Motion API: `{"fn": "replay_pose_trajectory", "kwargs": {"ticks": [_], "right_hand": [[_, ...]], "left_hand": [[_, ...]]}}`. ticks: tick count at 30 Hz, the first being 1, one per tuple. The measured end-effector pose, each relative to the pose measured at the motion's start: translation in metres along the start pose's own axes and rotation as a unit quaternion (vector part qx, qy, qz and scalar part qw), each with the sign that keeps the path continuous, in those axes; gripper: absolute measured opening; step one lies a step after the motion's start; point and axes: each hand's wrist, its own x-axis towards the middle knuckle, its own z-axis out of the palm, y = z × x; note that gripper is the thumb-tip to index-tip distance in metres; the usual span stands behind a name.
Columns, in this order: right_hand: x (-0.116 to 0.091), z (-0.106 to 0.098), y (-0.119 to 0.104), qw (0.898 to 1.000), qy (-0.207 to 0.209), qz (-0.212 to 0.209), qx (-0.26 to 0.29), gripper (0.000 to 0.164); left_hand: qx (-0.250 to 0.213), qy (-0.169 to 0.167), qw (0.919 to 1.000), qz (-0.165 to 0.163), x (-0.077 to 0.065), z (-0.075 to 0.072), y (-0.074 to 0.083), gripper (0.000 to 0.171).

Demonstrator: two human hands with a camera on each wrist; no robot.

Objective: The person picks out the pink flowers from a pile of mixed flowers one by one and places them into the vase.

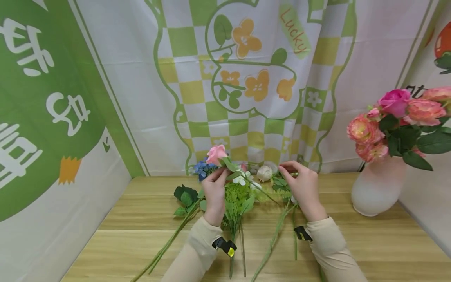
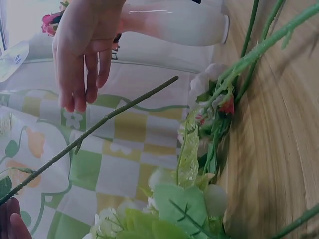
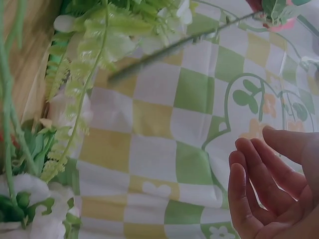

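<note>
Up off the table, my left hand (image 1: 214, 194) pinches a pink rose (image 1: 216, 154) just below its bloom. The rose's long stem (image 2: 107, 118) slants down to the right and its cut end is free. My right hand (image 1: 305, 188) is raised to the right of the stem, apart from it. In the right wrist view its fingers (image 3: 264, 184) are loosely bent with nothing between them. Beneath the hands lie a bushy green sprig (image 1: 237, 201), a blue flower (image 1: 203, 169) and a white rose (image 1: 264, 173), partly covered by one another.
A pink and white vase (image 1: 375, 188) with pink and coral flowers (image 1: 394, 102) stands at the right. Dark-leaved stems (image 1: 169, 237) lie at the left of the wooden table (image 1: 116, 227). A checked cloth (image 1: 220, 102) hangs behind.
</note>
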Motion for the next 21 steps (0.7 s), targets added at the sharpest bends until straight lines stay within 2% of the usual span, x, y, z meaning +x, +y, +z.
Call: {"fn": "replay_pose_trajectory", "kwargs": {"ticks": [5,12,21], "right_hand": [[-0.001,0.004,-0.005,1.0,-0.011,-0.008,0.007,0.016],[-0.001,0.008,-0.019,1.0,-0.022,-0.02,0.008,0.015],[-0.001,0.011,-0.032,0.994,-0.079,-0.018,0.076,0.016]], "left_hand": [[-0.007,0.003,1.0,-0.003,-0.003,0.007,0.0,0.021],[0.01,0.004,0.9999,-0.001,-0.006,0.016,-0.003,0.02],[0.025,-0.015,0.9995,0.011,-0.014,0.03,-0.006,0.019]]}}
